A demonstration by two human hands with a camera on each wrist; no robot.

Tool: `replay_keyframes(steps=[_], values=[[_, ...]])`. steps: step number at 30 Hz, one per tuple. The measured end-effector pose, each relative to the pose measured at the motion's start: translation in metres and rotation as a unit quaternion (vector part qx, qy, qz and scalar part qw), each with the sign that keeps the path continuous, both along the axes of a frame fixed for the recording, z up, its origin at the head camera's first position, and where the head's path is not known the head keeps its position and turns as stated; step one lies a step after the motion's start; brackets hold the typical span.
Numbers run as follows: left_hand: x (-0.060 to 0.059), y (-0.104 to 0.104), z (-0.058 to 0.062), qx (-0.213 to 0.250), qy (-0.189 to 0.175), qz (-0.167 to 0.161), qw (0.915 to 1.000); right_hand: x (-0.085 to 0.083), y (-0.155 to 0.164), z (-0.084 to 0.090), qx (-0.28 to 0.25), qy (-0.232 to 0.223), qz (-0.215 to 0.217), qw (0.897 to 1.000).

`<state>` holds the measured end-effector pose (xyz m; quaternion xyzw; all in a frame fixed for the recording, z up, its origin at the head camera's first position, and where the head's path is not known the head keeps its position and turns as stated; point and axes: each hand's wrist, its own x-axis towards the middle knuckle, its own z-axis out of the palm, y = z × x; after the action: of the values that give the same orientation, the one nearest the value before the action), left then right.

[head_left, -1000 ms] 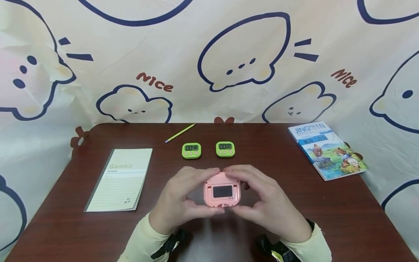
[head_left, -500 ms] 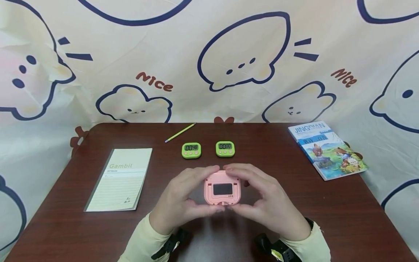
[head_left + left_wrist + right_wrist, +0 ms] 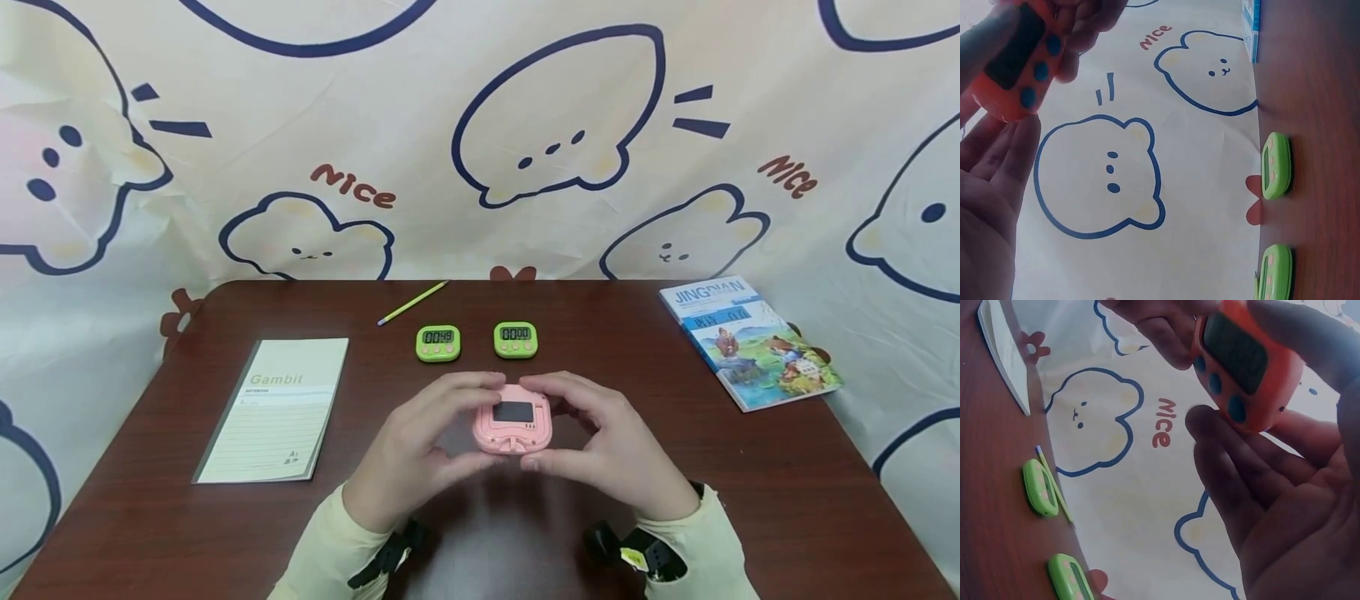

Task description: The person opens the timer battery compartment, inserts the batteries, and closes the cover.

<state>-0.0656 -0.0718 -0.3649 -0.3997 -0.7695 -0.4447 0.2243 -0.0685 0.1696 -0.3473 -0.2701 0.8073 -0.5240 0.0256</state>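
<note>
A pink digital timer (image 3: pixel 513 437) is held up between my two hands in the head view, its back with a dark rectangle facing me. My left hand (image 3: pixel 416 450) grips its left side, fingers over the upper left corner and thumb near the lower edge. On the other side my right hand (image 3: pixel 618 446) pinches it, fingers at the top and thumb at the bottom right corner. Both wrist views catch the timer's front, with a dark display (image 3: pixel 1236 353) and blue buttons (image 3: pixel 1041 70). Beyond the hands stand two green timers, the left one (image 3: pixel 438 343) and the right one (image 3: pixel 515 340).
On the brown table (image 3: pixel 180 533) a notebook (image 3: pixel 273 412) lies at the left. A yellow-green pencil (image 3: pixel 412 303) lies near the back edge. A blue-covered book (image 3: pixel 750 343) rests at the right. Behind the table hangs a cartoon-printed cloth (image 3: pixel 420 108).
The pink timer has risen slightly in view and tilted. My left fingers have shifted over its upper left corner. The left green timer's display has gone from 48 to 49.
</note>
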Motion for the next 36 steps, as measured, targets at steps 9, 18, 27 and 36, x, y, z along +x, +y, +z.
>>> replay_keyframes(steps=[9, 18, 27, 36], values=[[-0.0018, 0.0003, -0.0039, 0.009, 0.052, 0.015, 0.9985, -0.0029, 0.0055, -0.0053, -0.001, -0.065, 0.008, 0.998], [-0.0023, -0.0005, -0.0072, 0.016, 0.002, 0.025, 0.9995, -0.0039, 0.0049, -0.0045, 0.023, 0.037, -0.003, 0.999], [-0.0039, -0.0012, -0.0102, 0.019, -0.044, 0.040, 0.9980, -0.0028, 0.0005, -0.0050, -0.002, 0.133, -0.033, 0.991], [-0.0043, 0.0000, -0.0089, 0.016, -0.047, 0.035, 0.9982, -0.0031, 0.0005, -0.0061, -0.020, 0.130, -0.038, 0.991]])
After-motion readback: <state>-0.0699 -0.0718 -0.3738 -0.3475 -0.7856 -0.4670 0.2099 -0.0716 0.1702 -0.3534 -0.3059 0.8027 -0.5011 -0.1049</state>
